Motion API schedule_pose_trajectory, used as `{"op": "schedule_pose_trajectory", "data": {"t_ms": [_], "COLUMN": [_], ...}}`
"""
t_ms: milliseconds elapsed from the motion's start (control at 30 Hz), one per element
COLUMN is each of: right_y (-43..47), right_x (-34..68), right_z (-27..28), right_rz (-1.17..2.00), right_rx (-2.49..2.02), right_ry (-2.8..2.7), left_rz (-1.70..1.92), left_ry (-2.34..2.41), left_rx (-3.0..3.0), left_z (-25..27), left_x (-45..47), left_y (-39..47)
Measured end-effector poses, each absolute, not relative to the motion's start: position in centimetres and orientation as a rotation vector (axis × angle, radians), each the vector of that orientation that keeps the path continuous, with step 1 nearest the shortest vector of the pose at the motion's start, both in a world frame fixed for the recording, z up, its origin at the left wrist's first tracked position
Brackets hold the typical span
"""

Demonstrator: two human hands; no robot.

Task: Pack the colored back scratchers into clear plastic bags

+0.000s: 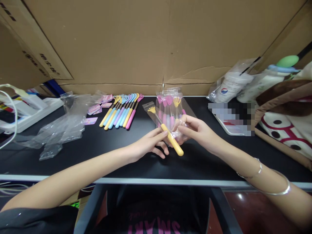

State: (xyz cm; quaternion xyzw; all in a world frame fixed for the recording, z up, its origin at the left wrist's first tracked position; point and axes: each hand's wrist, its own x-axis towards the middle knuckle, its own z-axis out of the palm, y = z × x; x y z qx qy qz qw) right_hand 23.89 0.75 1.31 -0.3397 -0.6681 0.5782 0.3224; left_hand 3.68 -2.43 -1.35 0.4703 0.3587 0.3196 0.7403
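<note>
A yellow-handled back scratcher [172,140] lies slanted across my left hand [148,143], its thumb over the handle and its other fingers underneath. Its small yellow claw [151,110] points away from me, up against a clear plastic bag [147,105]; I cannot tell whether the claw is inside. Beside the handle, my right hand [195,128] is closed with thumb and fingertips pinching clear plastic. Just beyond both hands, several bagged back scratchers [168,100] with pink and yellow claws lie on the table. The right fingertips partly cover their handles.
Several loose back scratchers [122,113] lie in a row left of centre, beside printed cards [90,121] and clear bags [65,126]. A power strip [31,112] is far left. To the right are a phone [226,125], a bagged cup [225,87] and a cloth bag [282,126]. Cardboard [136,42] walls the back.
</note>
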Motion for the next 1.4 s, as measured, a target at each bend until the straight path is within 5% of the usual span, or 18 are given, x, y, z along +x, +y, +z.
{"op": "schedule_pose_trajectory", "data": {"t_ms": [1000,1400], "right_y": [0.7,0.5], "right_x": [23.2,23.2], "right_z": [-0.9,0.1], "right_rz": [1.339,0.867], "right_rx": [-0.733,-0.748], "right_ry": [-1.902,-2.226], "left_rz": [0.82,0.873], "left_ry": [0.855,0.869], "left_rx": [1.398,1.437], "left_z": [-2.5,-2.3], "left_x": [4.1,4.2], "left_y": [-2.1,-2.3]}}
